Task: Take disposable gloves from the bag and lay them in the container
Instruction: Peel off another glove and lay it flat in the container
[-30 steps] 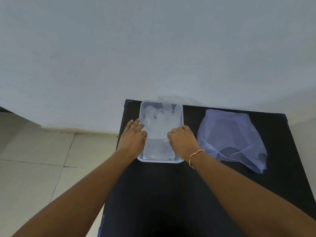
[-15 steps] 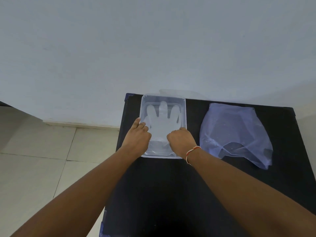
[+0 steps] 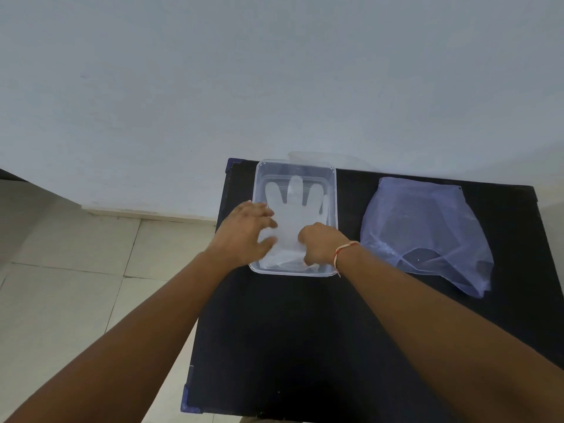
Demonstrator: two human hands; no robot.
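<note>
A pale wall (image 3: pixel 274 87) is filling the upper half of the view, and a tiled floor (image 3: pixel 76 270) is showing at lower left. Against the wall a black table (image 3: pixel 290 346) is standing, carrying everything else.

On the table's right part a translucent bluish plastic bag (image 3: pixel 427 227) is lying flat and crumpled, its open mouth facing the near side; what it is holding cannot be told.

Well apart from the bag, at the table's far left corner, a clear rectangular plastic container (image 3: pixel 332 190) is sitting with its long side running away from the person. Inside it a clear disposable glove (image 3: pixel 293 215) is lying flat, its fingers pointing toward the wall and its cuff toward the near rim.

The left hand (image 3: pixel 247 230) is reaching over the container's left rim, fingers spread wide and blurred, resting on or just above the glove's left edge; it is gripping nothing that can be seen. The right hand (image 3: pixel 317 244) is curling loosely, fingertips pressing down on the glove's cuff area near the container's near right corner. A red and white thread bracelet (image 3: pixel 343 251) is circling the right wrist.
</note>
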